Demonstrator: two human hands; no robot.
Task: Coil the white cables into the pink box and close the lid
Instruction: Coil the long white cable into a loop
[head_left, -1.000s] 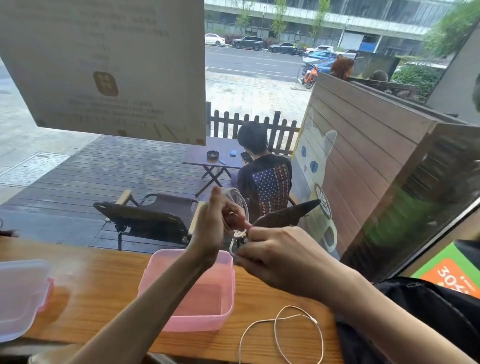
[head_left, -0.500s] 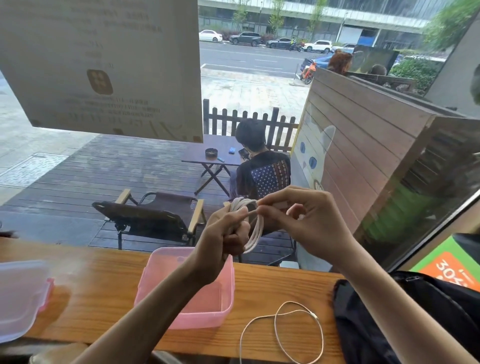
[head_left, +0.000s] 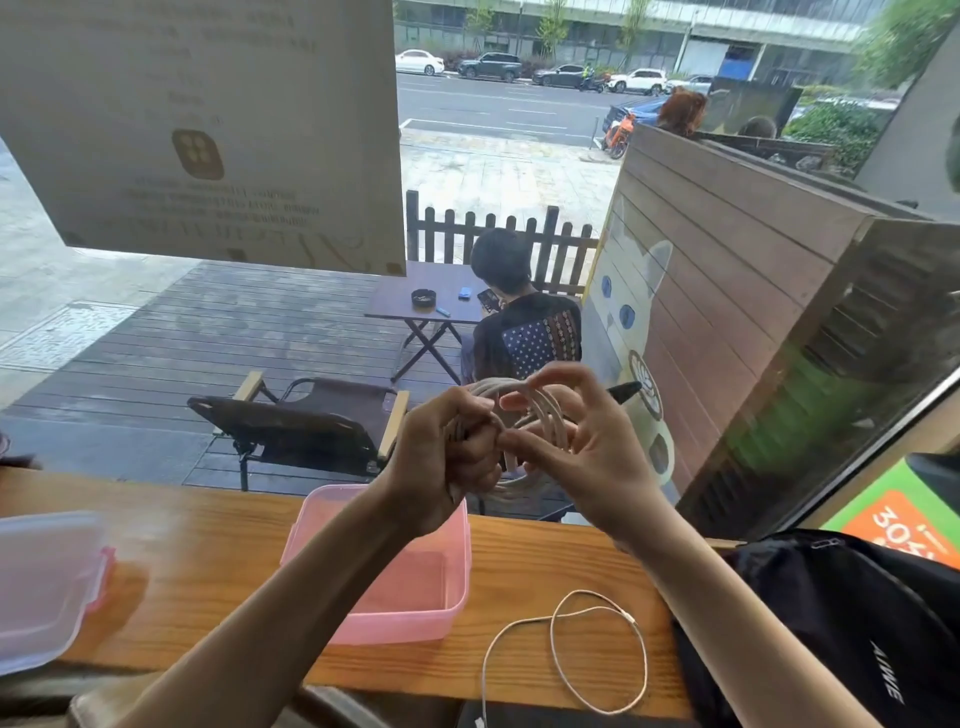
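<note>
The left hand (head_left: 441, 462) grips an upright white cable coil (head_left: 540, 410), its loops running near to far; the right hand (head_left: 587, 447) pinches it above the pink box (head_left: 415, 618).

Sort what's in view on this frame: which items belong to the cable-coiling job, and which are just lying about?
Job items:
coiled white cable, gripped by left hand, fingers of right hand on it
loose white cable on the counter
pink box, open
clear lid, set aside at left

Lying about:
black bag
wooden counter
paper notice on the window
</note>
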